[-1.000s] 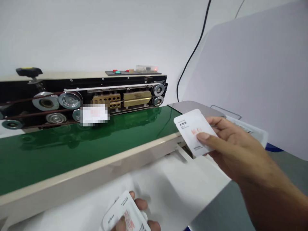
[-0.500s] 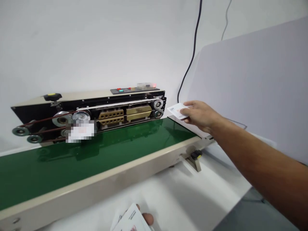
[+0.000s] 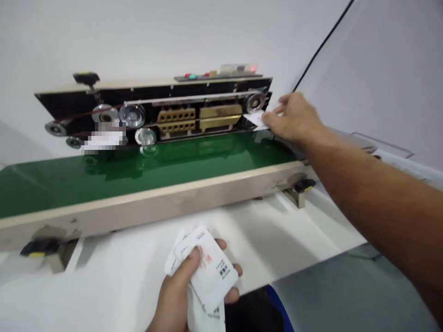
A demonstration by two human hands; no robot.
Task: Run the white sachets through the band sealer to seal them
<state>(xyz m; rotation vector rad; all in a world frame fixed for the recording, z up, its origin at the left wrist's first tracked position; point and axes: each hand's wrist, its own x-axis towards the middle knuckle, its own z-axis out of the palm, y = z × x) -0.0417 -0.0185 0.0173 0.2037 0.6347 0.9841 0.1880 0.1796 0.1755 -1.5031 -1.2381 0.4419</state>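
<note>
My left hand (image 3: pixel 183 286), at the bottom middle, grips several white printed sachets (image 3: pixel 214 267) fanned out, the thumb pressed on the top one. My right hand (image 3: pixel 294 120) pinches one white sachet (image 3: pixel 256 119) at the right end of the band sealing machine (image 3: pixel 152 92). That sachet's far edge lies at or just below the upper end roller (image 3: pixel 255 102); whether it is between the bands I cannot tell. Another white packet (image 3: pixel 104 138), partly blurred out, is at the machine's left rollers, above the green conveyor belt (image 3: pixel 194 159).
The conveyor's pale side rail (image 3: pixel 166 193) runs along the front, with black knobs (image 3: pixel 304 185) on brackets beneath. A white table (image 3: pixel 131 267) lies under it. A black cable (image 3: pixel 321 48) hangs at the upper right. Buttons and a red light sit on top of the machine.
My right hand has brought its sachet to the machine's right end. My left hand with its sachets has come further into view. The packet at the left rollers has moved further left along the machine.
</note>
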